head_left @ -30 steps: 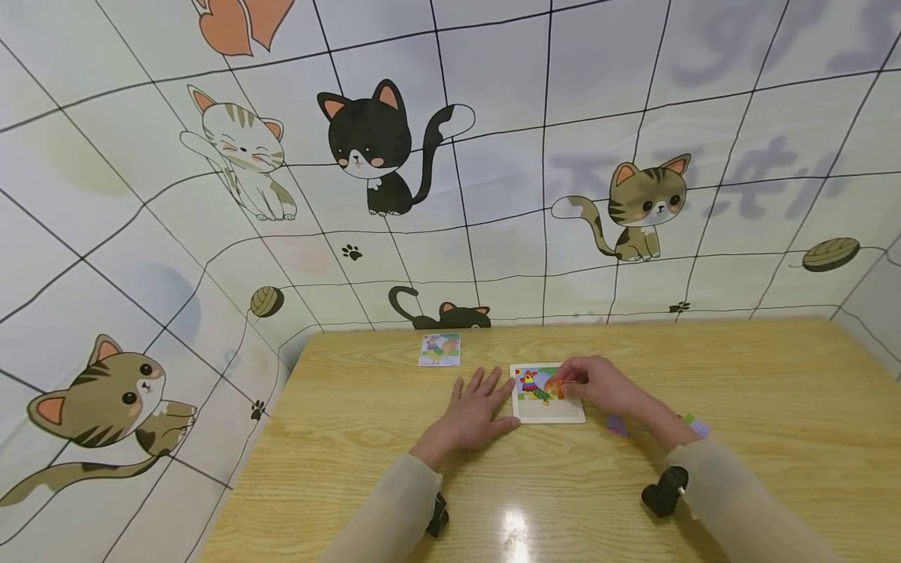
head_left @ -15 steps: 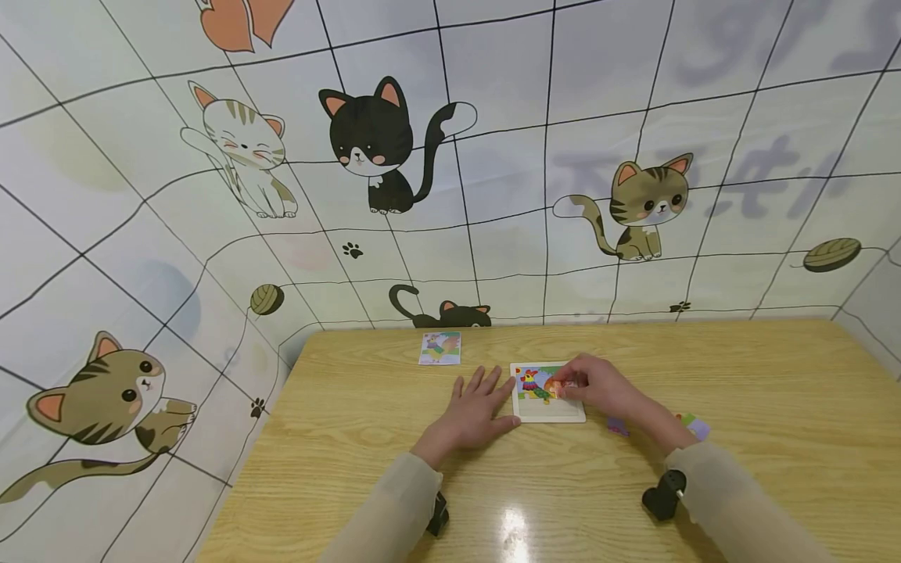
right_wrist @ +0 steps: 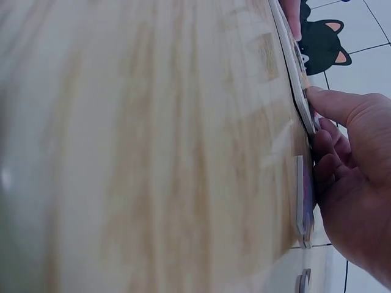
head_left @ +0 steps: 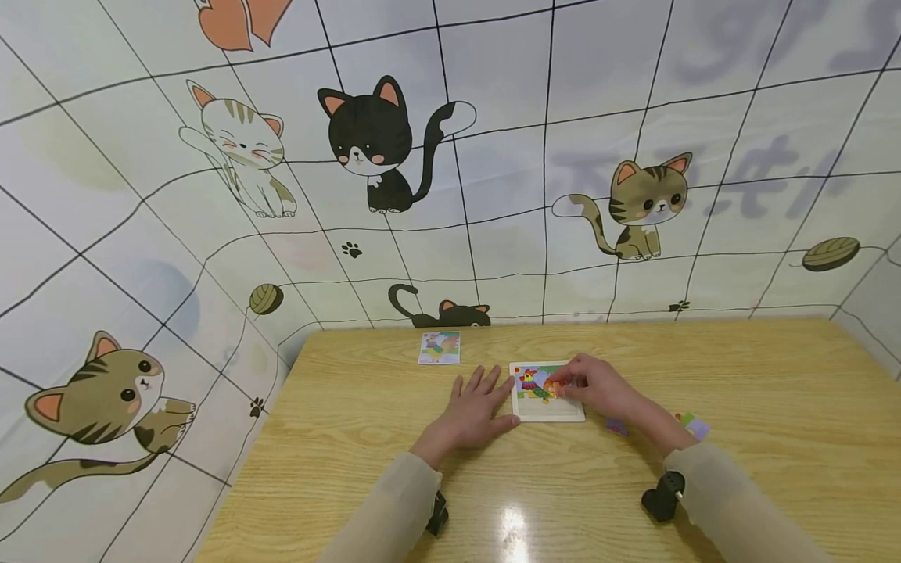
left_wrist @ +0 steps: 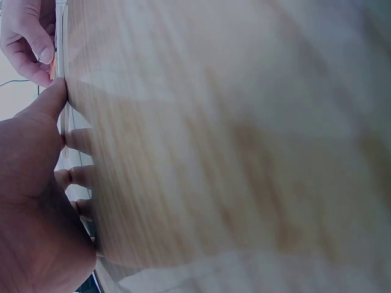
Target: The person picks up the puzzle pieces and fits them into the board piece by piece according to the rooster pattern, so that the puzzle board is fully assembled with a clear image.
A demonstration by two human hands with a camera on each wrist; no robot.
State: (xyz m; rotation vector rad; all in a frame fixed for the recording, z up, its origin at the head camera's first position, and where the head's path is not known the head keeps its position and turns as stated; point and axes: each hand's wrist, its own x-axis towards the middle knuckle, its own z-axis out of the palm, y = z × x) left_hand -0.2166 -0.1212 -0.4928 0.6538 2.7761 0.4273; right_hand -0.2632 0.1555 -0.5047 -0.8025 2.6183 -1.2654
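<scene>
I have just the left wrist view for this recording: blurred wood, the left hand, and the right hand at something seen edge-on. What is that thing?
Observer: From the head view, it's a pale-framed puzzle tray with a rooster picture; the right hand has its fingertips over the picture's right side.

Reviewer: My view shows no loose pieces. Are there any?

Observer: Yes. The head view shows a purple piece just right of the tray, and green and lilac pieces farther right by the forearm; I can't tell how many.
</scene>
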